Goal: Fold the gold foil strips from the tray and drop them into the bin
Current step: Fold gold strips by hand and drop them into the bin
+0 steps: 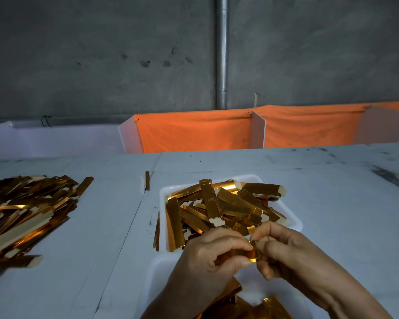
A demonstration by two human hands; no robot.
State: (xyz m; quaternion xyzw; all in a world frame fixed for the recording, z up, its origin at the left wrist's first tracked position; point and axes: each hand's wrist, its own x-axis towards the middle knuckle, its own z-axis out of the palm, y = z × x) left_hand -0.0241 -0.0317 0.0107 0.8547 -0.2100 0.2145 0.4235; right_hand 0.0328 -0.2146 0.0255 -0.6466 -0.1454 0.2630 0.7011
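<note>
A white tray (293, 217) in the middle of the table holds several gold foil strips (213, 203) heaped across one another. Just in front of it, over a white bin (157, 272), my left hand (207, 256) and my right hand (283, 247) meet fingertip to fingertip. Between them they pinch one gold foil strip (252, 250), bent where the fingers press it. Folded gold pieces (235, 300) lie inside the bin below my wrists, partly hidden by my forearms.
A big loose pile of gold strips (25, 212) covers the table's left side. One stray strip (147, 180) lies behind the tray, and a few strips (157, 229) lean at its left wall. Orange cloth dividers (194, 132) stand along the far edge.
</note>
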